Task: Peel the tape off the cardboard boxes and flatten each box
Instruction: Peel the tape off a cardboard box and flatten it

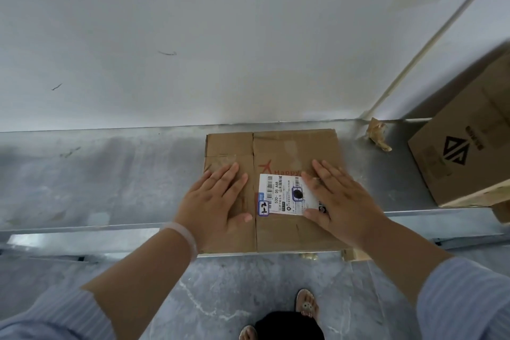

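Grips [215, 201] [342, 201] flat on flattened box [289, 146] (labelled)

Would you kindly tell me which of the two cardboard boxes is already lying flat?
The white-labelled box, under the left hand and right hand; the logo box at the right stands full height.

Flat box [276, 146] sits on the counter [110, 174] right in front of me, left fingers [229, 174] on its left half, right fingers [328, 171] over the label's [278, 193] right edge. Tape wad [378, 134] behind-right, another box [463, 152] further right.
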